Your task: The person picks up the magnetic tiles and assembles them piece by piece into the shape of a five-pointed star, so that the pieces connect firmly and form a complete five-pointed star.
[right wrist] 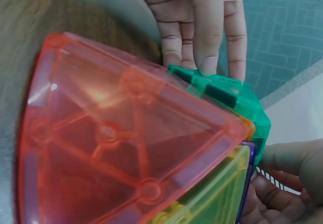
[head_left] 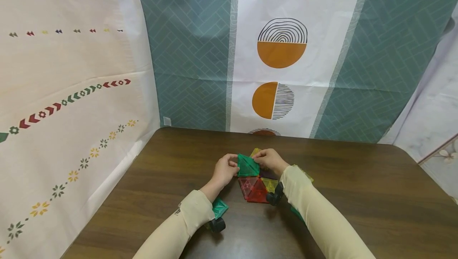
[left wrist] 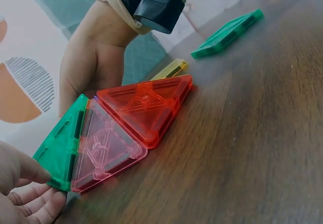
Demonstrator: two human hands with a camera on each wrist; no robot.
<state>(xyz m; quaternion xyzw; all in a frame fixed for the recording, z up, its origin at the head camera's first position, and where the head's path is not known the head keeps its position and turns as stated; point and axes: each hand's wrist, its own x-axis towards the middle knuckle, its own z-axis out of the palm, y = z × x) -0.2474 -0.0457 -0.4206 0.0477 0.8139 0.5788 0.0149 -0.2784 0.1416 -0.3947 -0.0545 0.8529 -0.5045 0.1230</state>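
Note:
A translucent green magnetic tile (head_left: 248,165) is held upright-tilted between both hands, its edge against a pink triangular tile (left wrist: 103,146). At its left side, the left hand (head_left: 224,169) pinches it between thumb and fingers. The right hand (head_left: 270,160) has its fingertips on the tile's other end, beside the purple tile edge (right wrist: 247,183). A red triangular tile (head_left: 258,194) joins the pink one. Next to the red tile lies a yellow tile (head_left: 270,184). An orange edge (right wrist: 249,126) shows between the red and green tiles.
Loose green tiles lie near the left wrist (head_left: 220,208) and under the right forearm (head_left: 297,214). A yellow tile (head_left: 304,172) shows beyond the right sleeve, another yellow piece (head_left: 255,152) behind the cluster. All rest on a brown wooden table (head_left: 358,187) against hanging cloth (head_left: 193,52).

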